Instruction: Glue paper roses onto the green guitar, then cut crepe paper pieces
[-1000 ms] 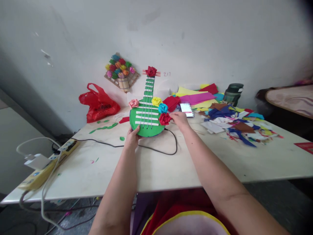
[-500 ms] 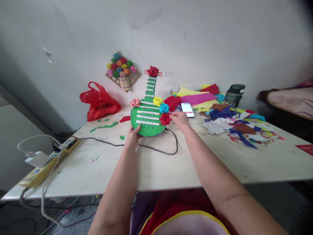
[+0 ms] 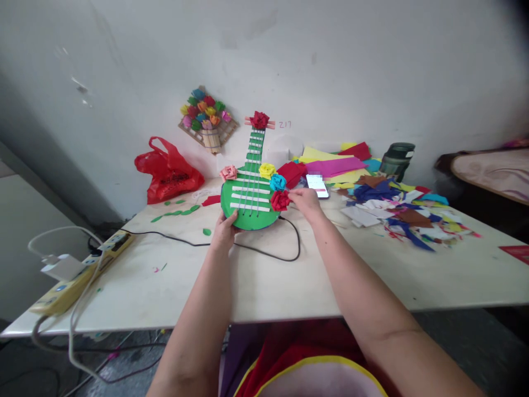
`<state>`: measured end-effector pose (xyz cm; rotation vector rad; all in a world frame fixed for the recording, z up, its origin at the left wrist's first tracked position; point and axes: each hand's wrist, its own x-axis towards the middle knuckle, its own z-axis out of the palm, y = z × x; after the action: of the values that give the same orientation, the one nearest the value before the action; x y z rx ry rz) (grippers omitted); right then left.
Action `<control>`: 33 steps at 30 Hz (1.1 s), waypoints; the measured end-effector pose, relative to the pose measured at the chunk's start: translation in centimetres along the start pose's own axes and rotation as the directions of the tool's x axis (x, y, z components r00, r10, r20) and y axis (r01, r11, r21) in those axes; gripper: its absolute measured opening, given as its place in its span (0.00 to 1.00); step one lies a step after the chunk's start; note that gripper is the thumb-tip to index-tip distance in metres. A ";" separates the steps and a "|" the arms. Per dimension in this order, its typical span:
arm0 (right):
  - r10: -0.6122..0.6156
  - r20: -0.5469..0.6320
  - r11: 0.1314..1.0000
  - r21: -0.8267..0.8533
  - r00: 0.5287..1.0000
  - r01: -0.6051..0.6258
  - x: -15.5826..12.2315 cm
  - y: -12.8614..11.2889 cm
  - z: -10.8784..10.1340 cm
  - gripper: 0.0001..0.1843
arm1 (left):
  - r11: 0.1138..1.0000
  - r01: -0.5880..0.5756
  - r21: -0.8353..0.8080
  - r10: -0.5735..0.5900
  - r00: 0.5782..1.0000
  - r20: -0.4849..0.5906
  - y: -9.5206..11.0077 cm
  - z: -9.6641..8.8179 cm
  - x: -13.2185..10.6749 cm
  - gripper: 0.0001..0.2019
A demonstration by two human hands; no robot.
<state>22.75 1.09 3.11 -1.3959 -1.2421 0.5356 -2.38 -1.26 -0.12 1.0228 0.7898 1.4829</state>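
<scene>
A green paper lute with white strips and thin strings stands tilted up in front of me. My left hand grips its lower left edge, thumb on the front. At its right edge, the pinched fingers of my right hand meet the red paper flower. Just above that flower are a blue one and a yellow one. A pink paper flower sits on the left shoulder, and another red flower tops the neck.
Paper scraps and coloured sheets lie to the right, by a phone and a dark bottle. At left are a red bag, green paper leaves and a power strip. A black cable crosses the table.
Almost nothing differs. My right hand has shifted very slightly to the right, its fingers still at the red flower; my left hand keeps its grip on the lute.
</scene>
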 end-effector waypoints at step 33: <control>-0.302 0.030 0.676 -0.698 0.953 0.236 -4.1 -3.6 1.0 0.20 | 1.000 -0.024 -0.017 0.024 1.000 -0.006 -0.2 -0.3 0.3 0.22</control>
<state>19.13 -2.82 4.79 -1.7772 -1.6329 -0.2556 -2.59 -0.95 -0.38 1.0187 0.7705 1.5110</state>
